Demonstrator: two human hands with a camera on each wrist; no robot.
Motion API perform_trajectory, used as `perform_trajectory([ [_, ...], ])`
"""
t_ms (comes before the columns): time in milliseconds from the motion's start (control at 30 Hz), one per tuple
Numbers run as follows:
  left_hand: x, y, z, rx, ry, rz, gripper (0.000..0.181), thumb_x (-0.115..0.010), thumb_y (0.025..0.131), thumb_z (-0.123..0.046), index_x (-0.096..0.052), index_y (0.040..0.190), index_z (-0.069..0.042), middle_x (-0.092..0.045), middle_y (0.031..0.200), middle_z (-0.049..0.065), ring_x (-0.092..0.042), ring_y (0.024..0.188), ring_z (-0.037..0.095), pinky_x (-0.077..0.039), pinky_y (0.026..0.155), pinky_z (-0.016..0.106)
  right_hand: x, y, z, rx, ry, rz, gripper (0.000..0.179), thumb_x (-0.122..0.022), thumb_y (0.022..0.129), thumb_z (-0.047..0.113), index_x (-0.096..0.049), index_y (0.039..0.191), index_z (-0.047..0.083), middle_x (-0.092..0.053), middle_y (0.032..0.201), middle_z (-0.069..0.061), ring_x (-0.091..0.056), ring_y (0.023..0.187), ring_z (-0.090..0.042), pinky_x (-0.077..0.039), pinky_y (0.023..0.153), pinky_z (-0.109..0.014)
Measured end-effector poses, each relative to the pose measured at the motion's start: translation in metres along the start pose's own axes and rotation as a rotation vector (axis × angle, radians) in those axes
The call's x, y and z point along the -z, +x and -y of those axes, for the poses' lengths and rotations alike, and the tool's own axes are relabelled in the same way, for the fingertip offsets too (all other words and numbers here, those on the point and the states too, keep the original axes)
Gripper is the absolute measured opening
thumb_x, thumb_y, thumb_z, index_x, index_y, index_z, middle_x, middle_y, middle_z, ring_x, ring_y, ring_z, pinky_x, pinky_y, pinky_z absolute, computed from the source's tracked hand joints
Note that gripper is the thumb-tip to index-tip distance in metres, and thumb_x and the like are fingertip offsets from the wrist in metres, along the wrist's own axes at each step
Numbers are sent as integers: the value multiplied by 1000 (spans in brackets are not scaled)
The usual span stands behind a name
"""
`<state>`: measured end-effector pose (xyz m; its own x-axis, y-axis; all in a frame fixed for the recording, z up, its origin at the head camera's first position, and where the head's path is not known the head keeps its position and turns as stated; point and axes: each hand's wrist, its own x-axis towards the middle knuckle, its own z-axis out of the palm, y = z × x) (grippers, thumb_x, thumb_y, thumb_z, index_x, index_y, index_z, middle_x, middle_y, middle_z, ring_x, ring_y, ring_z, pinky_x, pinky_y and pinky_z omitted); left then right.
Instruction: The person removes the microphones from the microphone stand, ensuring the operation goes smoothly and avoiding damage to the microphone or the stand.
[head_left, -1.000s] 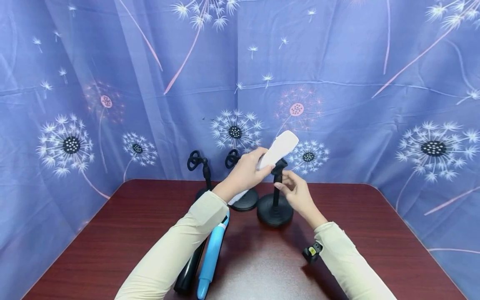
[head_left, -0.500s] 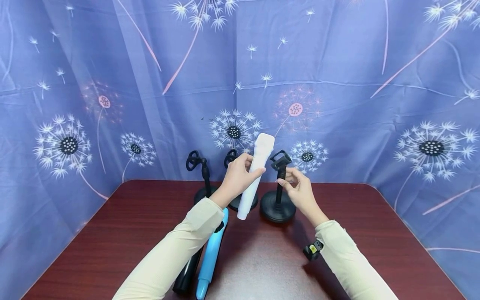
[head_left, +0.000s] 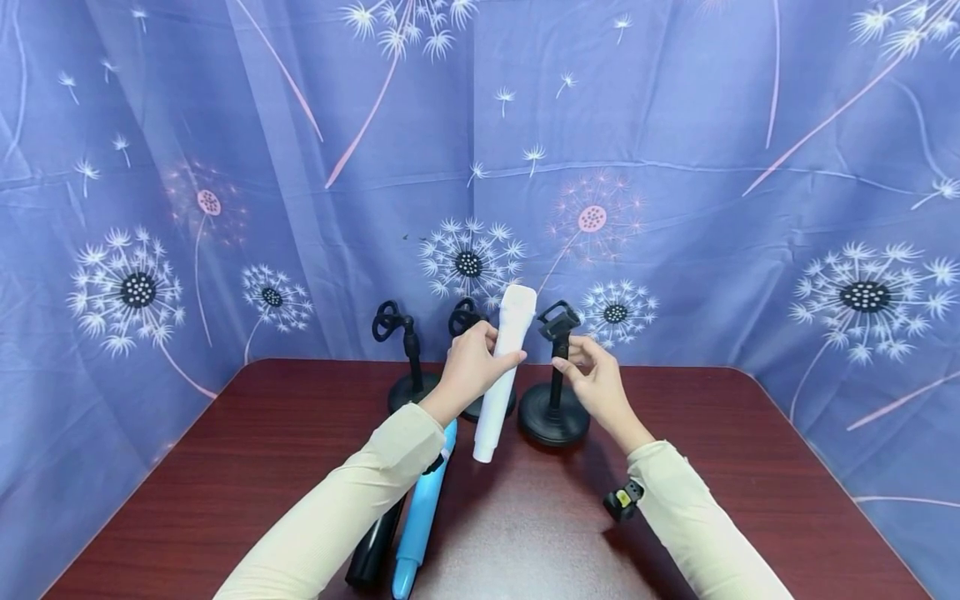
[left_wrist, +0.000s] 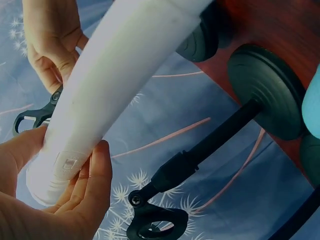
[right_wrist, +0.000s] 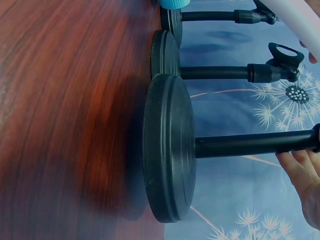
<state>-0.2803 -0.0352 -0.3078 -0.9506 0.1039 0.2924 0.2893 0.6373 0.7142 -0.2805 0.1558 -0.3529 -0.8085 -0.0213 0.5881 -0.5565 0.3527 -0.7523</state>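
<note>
My left hand (head_left: 472, 362) grips a white microphone (head_left: 497, 392) near its head, between thumb and fingers. The microphone is tilted, head up, just left of a black microphone stand (head_left: 555, 417) and apart from its clip (head_left: 559, 320). My right hand (head_left: 600, 385) holds that stand's post near the top, its thumb and fingertips against it. In the left wrist view, a small square window (left_wrist: 70, 163) shows on the microphone's body. The right wrist view shows the stand's round base (right_wrist: 170, 150); its clip is out of frame there.
Two more black stands, a left one (head_left: 412, 350) and a middle one (head_left: 465, 315), stand at the back, partly covered by the left arm and microphone. A blue microphone (head_left: 420, 517) and a black tube-like object (head_left: 372, 550) lie on the table (head_left: 675, 467). A patterned curtain (head_left: 675, 208) hangs behind.
The white microphone has moved left and down, away from the right stand's clip, and is more upright. The right stand has shifted slightly, its clip now visible. My right hand stays on the post.
</note>
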Motion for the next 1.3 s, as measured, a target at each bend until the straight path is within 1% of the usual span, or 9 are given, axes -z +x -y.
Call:
perform_trajectory([
  [200,-3,-3,5,10,35,11,37,-77,82,-32,-60,97,-3,-63,83,8,-61,73,20,-51,61,30,0,1,1,-27,5,-5,27,-68,85,-6,-62,111,-11,-66,93,-26,-65,83,-34,-50,72,-26],
  [267,-3,-4,6,18,42,21,38,-77,82,-32,-60,97,-2,-63,83,8,-62,73,20,-52,61,30,0,2,1,-34,2,-6,27,-68,85,-6,-62,111,-11,-66,93,-26,-65,83,-34,-50,72,-28],
  [400,-4,-6,8,40,63,39,40,-77,81,-33,-60,98,-1,-65,86,10,-63,74,21,-53,61,31,0,2,3,-49,3,-4,28,-67,86,-6,-61,112,-12,-66,94,-27,-64,85,-34,-51,73,-36],
  [467,-5,-7,10,55,72,49,41,-78,81,-34,-60,99,-1,-65,88,11,-64,75,21,-53,62,31,0,2,3,-54,1,-3,28,-67,86,-5,-61,113,-11,-66,95,-27,-65,85,-34,-51,74,-37],
  [667,-8,-11,18,85,96,80,41,-79,81,-33,-58,97,-2,-62,83,9,-61,72,20,-52,59,31,-1,3,5,-66,2,1,29,-67,86,-5,-61,114,-11,-66,96,-26,-64,87,-35,-50,71,-27],
  [867,-10,-16,27,97,130,134,40,-79,80,-31,-56,93,-1,-56,76,7,-58,65,20,-50,57,30,-1,3,5,-73,13,10,30,-67,87,-4,-60,115,-11,-65,97,-27,-64,89,-38,-50,73,-30],
  [1100,-14,-23,37,92,196,186,40,-80,79,-31,-57,90,0,-56,75,7,-57,66,20,-48,57,32,-2,3,4,-67,8,-1,30,-68,86,-4,-61,114,-11,-65,97,-26,-64,87,-35,-50,73,-31],
  [1233,-15,-28,41,109,221,232,43,-80,79,-31,-57,94,2,-56,77,9,-58,67,21,-49,58,32,-3,2,2,-65,12,-5,29,-68,86,-5,-61,113,-12,-65,96,-26,-64,85,-29,-49,72,-27],
  [1300,-16,-31,43,118,237,252,45,-80,79,-31,-56,97,3,-57,78,11,-59,69,22,-50,59,32,-3,2,2,-66,23,-5,29,-68,85,-5,-61,113,-12,-65,96,-27,-64,85,-28,-49,72,-24],
])
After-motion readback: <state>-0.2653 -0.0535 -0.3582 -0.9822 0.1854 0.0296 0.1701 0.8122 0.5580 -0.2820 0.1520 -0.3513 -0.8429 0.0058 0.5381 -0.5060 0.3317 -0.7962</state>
